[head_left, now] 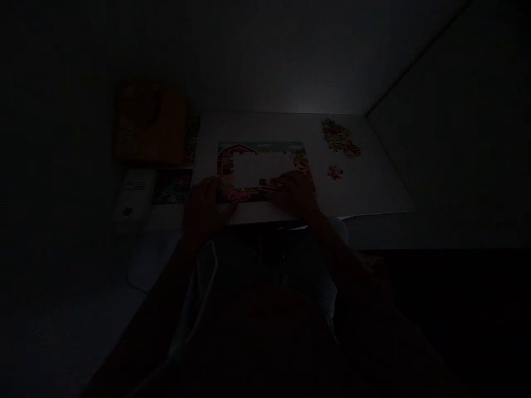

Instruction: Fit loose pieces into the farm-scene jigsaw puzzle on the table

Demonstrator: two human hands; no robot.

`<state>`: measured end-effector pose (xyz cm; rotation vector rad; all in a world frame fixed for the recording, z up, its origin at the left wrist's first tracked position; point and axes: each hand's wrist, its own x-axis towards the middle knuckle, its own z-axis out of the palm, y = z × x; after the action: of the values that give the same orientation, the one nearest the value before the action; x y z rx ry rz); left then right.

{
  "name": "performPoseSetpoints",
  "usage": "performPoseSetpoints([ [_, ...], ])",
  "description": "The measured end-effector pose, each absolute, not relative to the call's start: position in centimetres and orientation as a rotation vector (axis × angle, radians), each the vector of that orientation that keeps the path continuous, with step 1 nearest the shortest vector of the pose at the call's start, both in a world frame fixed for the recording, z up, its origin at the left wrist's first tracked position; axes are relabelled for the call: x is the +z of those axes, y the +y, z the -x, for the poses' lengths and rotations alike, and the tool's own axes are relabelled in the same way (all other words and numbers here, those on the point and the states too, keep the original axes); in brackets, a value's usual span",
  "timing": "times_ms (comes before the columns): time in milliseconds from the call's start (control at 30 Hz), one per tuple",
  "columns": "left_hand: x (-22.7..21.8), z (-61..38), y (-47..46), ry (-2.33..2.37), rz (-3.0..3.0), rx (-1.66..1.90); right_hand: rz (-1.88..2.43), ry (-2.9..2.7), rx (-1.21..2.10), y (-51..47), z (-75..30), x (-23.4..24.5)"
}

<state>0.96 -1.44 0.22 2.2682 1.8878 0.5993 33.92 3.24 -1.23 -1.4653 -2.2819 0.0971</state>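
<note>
The picture is very dark. A partly assembled jigsaw puzzle (261, 146) with a red barn lies flat on a white board (348, 193); its border is joined around a bare white middle. My left hand (205, 205) rests at the puzzle's lower left corner, thumb and fingers spread, holding nothing I can see. Over the lower right part lies my right hand (297, 192), its fingers bent and thumb opposite, apparently around a puzzle piece (267, 183) at the inner edge of the bottom border. The fingertips are hard to make out.
A heap of loose puzzle pieces (341, 138) lies at the board's back right, with a smaller cluster (335, 172) nearer. To the left are an orange box (149, 124), a dark printed picture (172, 187) and a pale white object (135, 193). Walls (265, 55) stand behind and right.
</note>
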Motion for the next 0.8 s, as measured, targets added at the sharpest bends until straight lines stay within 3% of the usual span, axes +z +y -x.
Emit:
performPoseSetpoints([
  [800, 0.1, -0.96, -1.5, 1.865, -2.266, 0.635, 1.405, -2.316, 0.109, 3.41, -34.29, -1.82],
])
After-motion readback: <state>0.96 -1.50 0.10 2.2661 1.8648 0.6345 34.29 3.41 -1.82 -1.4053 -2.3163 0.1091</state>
